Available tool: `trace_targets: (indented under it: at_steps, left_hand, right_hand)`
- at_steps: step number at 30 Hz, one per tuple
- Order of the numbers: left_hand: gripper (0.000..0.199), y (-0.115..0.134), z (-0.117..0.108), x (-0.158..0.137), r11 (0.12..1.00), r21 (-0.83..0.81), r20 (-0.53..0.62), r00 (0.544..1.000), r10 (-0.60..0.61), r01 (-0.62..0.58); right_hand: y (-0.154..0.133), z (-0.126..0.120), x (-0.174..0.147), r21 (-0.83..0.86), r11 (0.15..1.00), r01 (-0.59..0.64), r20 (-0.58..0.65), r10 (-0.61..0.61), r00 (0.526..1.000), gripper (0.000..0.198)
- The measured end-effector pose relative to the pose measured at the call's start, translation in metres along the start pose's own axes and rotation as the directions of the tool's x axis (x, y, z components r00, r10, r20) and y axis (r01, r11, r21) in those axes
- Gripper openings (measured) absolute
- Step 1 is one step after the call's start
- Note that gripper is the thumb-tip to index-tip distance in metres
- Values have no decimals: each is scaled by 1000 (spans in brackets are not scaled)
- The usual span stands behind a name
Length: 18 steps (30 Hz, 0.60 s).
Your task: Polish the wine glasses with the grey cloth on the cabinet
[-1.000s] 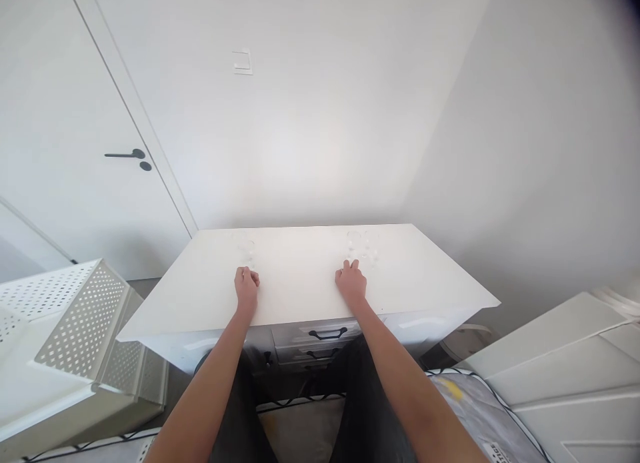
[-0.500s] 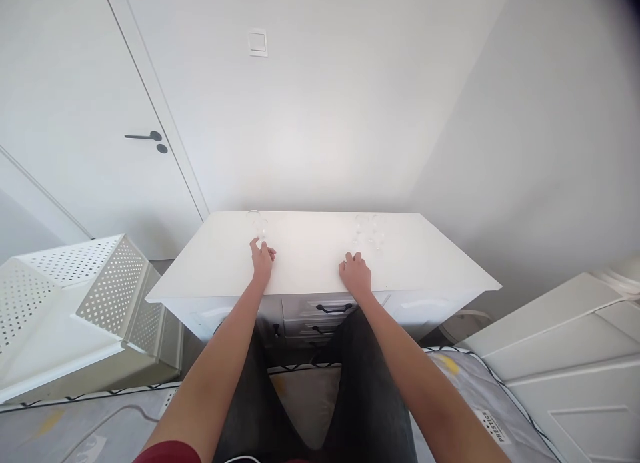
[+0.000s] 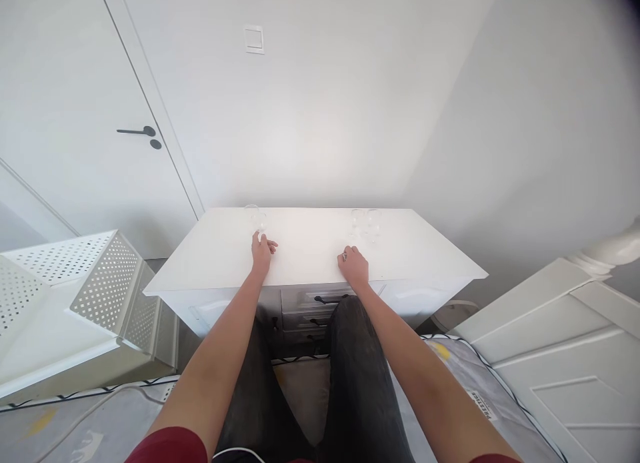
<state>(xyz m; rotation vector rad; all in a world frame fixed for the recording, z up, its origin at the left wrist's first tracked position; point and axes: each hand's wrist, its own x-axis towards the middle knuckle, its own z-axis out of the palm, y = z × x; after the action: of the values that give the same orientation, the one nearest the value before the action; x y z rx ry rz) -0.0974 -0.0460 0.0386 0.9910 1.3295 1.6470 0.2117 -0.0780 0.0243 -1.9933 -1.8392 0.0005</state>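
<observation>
My left hand is over the left part of the white cabinet top, thumb and index finger closed at the stem of a clear wine glass. Its other fingers curl to the right. Just behind that glass stands a second clear wine glass. My right hand rests near the front edge, fingers curled in. A small greyish bit shows at its fingertips, too small to name. Beyond this hand stand clear stemmed glasses, faint against the white surface.
The white cabinet has drawers with dark handles facing my knees. A white perforated box-like unit stands at left, a white panelled bed end at right. Behind are a wall and a door with a dark handle.
The view has shifted slightly. My left thumb and index finger are closer to the front-left glass's stem. My right hand stays in nearly the same place, still curled.
</observation>
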Motion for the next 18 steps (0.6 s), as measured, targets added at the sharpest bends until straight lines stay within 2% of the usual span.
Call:
trace_targets:
  at_steps: [18]
  left_hand:
    - [72,-3,3,1,1000,-8,54,998,-11,12]
  right_hand:
    - [5,2,2,102,995,15,-72,-7,997,19]
